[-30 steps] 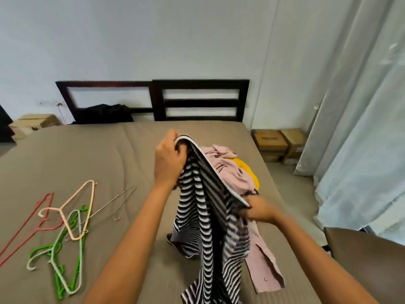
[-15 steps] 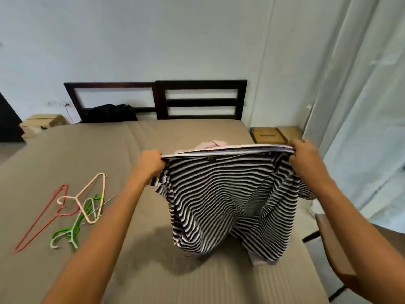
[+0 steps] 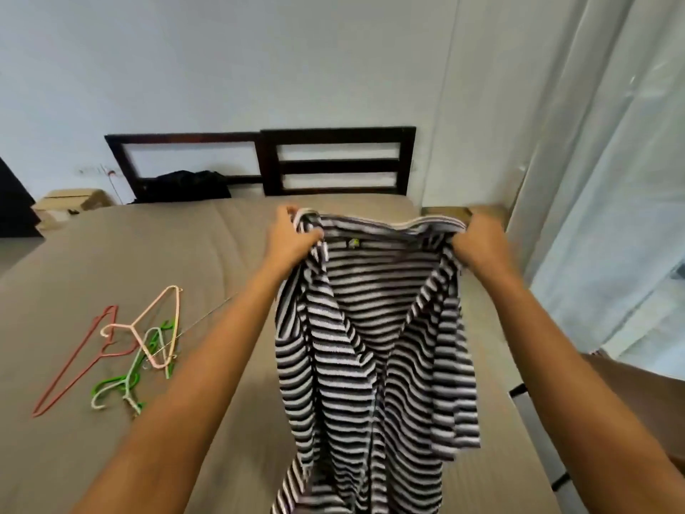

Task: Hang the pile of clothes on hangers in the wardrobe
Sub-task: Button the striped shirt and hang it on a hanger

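A black-and-white striped shirt (image 3: 374, 328) hangs in the air above the bed, held up by its top edge. My left hand (image 3: 291, 237) grips one top corner and my right hand (image 3: 480, 243) grips the other. The shirt's lower part trails down toward the mattress. Several plastic hangers (image 3: 129, 346) in red, pink and green lie in a loose heap on the bed at the left. The rest of the clothes pile is hidden behind the shirt.
The bed (image 3: 148, 261) has a brown cover and a dark wooden headboard (image 3: 333, 161) with a black garment (image 3: 185, 185) against it. Cardboard boxes (image 3: 70, 202) stand at the far left. Pale curtains (image 3: 611, 179) hang on the right, a brown chair (image 3: 637, 395) below them.
The shirt went from bunched over the pile to spread wide between both hands, then lifted higher. The hands have now drawn a little closer, so the cloth hangs in looser folds.
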The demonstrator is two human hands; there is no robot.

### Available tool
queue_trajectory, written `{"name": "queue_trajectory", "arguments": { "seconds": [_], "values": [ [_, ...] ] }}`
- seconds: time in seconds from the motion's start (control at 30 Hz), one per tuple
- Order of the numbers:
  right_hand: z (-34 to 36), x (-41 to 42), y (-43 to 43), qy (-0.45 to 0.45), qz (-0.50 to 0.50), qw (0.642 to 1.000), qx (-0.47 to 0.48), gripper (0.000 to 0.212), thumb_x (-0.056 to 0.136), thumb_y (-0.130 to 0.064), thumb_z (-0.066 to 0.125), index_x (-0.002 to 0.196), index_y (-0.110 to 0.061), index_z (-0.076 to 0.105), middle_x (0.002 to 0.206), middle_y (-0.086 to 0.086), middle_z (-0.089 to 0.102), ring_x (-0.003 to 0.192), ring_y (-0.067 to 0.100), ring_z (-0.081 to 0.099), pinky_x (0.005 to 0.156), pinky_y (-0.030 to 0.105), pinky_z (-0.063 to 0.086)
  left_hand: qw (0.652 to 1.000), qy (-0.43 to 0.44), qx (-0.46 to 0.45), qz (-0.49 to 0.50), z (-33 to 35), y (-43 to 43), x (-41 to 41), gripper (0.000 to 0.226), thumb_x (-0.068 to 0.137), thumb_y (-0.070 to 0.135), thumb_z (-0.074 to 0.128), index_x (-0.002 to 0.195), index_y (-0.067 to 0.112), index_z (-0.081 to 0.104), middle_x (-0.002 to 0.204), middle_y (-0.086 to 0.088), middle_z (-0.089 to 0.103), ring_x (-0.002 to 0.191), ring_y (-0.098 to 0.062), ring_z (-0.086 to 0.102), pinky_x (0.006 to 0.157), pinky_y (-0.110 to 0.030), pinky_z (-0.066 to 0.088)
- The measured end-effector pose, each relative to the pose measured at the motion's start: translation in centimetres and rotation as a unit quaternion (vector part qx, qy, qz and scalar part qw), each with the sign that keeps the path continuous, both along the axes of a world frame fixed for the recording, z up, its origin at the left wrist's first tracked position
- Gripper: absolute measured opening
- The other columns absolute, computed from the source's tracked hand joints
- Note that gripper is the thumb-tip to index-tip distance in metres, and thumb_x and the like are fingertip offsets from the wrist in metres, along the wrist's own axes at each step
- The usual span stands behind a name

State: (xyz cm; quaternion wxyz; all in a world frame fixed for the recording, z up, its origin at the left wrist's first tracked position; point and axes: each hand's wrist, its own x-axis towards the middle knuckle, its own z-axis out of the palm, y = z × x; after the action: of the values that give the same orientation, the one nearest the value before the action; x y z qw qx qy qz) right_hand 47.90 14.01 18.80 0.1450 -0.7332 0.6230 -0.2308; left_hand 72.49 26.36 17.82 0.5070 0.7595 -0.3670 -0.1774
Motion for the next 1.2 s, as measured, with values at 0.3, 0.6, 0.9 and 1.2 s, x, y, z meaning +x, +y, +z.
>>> {"name": "queue_trajectory", "arguments": {
  "seconds": [0.3,0.6,0.9,1.2],
  "values": [
    [-6.9,-4.2,0.8,-0.404,-0.023,0.863,0.301,0.029,0.084,0.011,0.042,0.068,-0.008,0.055,0.063,0.008,0.049,0.057,0.014,0.047,0.043,0.019,0.046,0.957,0.258,0.121,-0.056,-6.9,4.3,0.6,0.018,0.087,-0.001,0.054,0.088,0.014,0.064,0.071,-0.003,0.059,0.051,-0.004,0.056,0.045,-0.017,0.049],
    [-9.0,9.3,-7.2,-0.552,0.003,0.798,0.243,0.033,0.086,0.019,0.035,0.11,-0.002,0.044,0.113,0.024,0.049,0.092,0.027,0.056,0.062,0.029,0.057,0.936,0.333,-0.114,-0.026,-9.4,-8.4,0.7,0.016,0.096,-0.001,0.044,0.108,0.01,0.045,0.091,-0.006,0.055,0.066,-0.006,0.057,0.063,-0.019,0.049],
    [-30.6,8.9,-5.2,-0.186,0.113,0.917,0.335,0.048,0.083,-0.002,0.062,0.128,-0.004,0.047,0.118,0.013,0.06,0.101,0.021,0.057,0.093,0.035,0.047,0.964,0.191,0.151,-0.109,-32.2,-6.3,-0.4,0.041,0.086,0.01,0.066,0.121,0.0,0.05,0.115,-0.026,0.059,0.102,-0.03,0.058,0.097,-0.043,0.047],
    [-45.0,-2.9,7.6,0.046,0.061,0.926,0.369,0.021,0.086,-0.003,0.058,0.106,0.002,0.063,0.101,0.021,0.068,0.1,0.035,0.061,0.077,0.032,0.041,0.909,0.208,0.352,-0.083,-45.2,6.2,-9.9,0.036,0.074,0.039,0.076,0.09,0.019,0.05,0.084,0.003,0.06,0.083,-0.018,0.061,0.076,-0.027,0.046]
  ]
}}
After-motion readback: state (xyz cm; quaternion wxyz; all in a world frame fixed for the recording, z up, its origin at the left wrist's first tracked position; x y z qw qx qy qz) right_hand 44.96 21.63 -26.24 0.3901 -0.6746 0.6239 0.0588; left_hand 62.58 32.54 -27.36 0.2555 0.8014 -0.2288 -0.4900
